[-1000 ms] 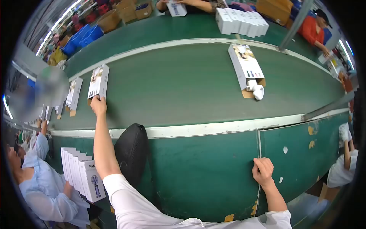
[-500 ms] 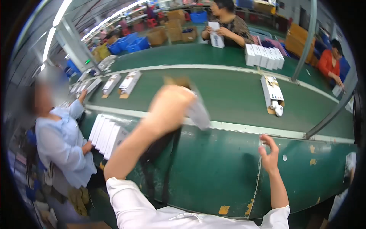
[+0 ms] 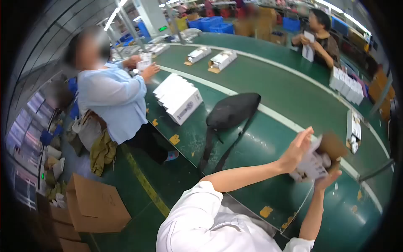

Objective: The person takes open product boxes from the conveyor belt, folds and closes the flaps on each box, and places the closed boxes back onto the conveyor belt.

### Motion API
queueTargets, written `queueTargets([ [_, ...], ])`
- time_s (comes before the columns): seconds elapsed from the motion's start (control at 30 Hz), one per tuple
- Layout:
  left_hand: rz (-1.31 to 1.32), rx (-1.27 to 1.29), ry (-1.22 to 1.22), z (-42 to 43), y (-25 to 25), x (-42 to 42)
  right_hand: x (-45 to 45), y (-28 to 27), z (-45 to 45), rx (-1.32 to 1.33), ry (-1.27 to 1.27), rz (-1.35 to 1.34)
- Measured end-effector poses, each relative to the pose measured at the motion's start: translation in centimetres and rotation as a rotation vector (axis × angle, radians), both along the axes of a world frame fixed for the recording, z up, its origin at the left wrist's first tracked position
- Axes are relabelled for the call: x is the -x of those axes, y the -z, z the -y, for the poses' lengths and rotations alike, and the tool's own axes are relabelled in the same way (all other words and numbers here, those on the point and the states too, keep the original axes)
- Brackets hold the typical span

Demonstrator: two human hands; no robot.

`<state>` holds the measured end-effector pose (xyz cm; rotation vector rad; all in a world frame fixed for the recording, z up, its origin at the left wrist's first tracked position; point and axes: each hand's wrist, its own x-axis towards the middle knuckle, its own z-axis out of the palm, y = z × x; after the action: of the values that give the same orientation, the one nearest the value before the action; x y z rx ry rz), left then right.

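Observation:
An open white printed box point(image 3: 311, 167) is between my two hands above the green bench, blurred by motion. Its brown cardboard flap stands up, and white parts show inside. My left hand point(image 3: 297, 151) presses against the box's left side, fingers stretched. On the lower right side, my right hand point(image 3: 328, 179) holds the box. Left of them a black bag point(image 3: 233, 111) with straps lies on the bench. Further left stands a row of closed white boxes point(image 3: 179, 99).
Open boxes point(image 3: 222, 60) lie on the conveyor point(image 3: 268, 84), another point(image 3: 354, 131) at the right. A co-worker in light blue point(image 3: 111, 98) stands left; another person point(image 3: 321, 42) sits across, near white boxes point(image 3: 346, 86). A cardboard carton point(image 3: 98, 206) is on the floor.
The view has swung left. My left hand took a box from the conveyor and brought it over the bench, where my right hand now also holds it. The co-worker in blue has lifted a box.

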<state>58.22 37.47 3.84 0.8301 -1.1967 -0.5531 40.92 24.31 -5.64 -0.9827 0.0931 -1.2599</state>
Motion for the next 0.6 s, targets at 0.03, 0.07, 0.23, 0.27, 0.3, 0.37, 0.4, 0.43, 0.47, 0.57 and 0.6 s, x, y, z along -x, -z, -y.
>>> queueTargets([
  [0.03,-0.185,-0.115,0.254,1.1,1.7,0.4,-0.3,0.2,0.3,-0.011,0.017,0.024],
  [0.07,-0.109,-0.115,-0.015,1.9,4.1,1.5,-1.1,0.1,0.0,-0.053,0.079,-0.127],
  [0.23,-0.349,-0.259,0.146,0.4,2.9,0.9,-0.9,-3.5,-3.0,-0.041,0.068,-0.440],
  [0.27,-0.282,-0.264,0.122,0.6,3.2,0.9,-0.7,-4.1,-3.4,-0.138,0.056,-0.459],
  [0.3,-0.211,-0.264,0.097,1.0,3.3,0.6,-0.8,-4.8,-3.4,-0.073,0.069,-0.534],
  [0.37,-0.107,-0.155,0.049,1.6,2.5,-0.4,-0.7,-6.0,-3.0,0.048,0.115,-0.686],
  [0.4,0.120,0.002,-0.071,2.3,2.1,-1.5,-1.4,-7.9,-3.4,0.282,0.230,-0.661],
  [0.43,0.344,0.164,-0.192,3.0,2.3,-2.7,-1.9,-8.9,-3.3,0.518,0.337,-0.635],
  [0.47,0.390,0.261,-0.084,3.4,3.5,-3.6,-0.9,-8.3,-2.4,0.774,0.310,-0.612],
  [0.57,0.459,0.442,-0.008,4.1,6.5,-5.0,-0.9,-9.8,-2.3,1.118,0.241,-0.830],
  [0.6,0.448,0.423,-0.044,4.3,6.7,-4.7,-1.1,-9.4,-1.8,1.116,0.249,-0.837],
])
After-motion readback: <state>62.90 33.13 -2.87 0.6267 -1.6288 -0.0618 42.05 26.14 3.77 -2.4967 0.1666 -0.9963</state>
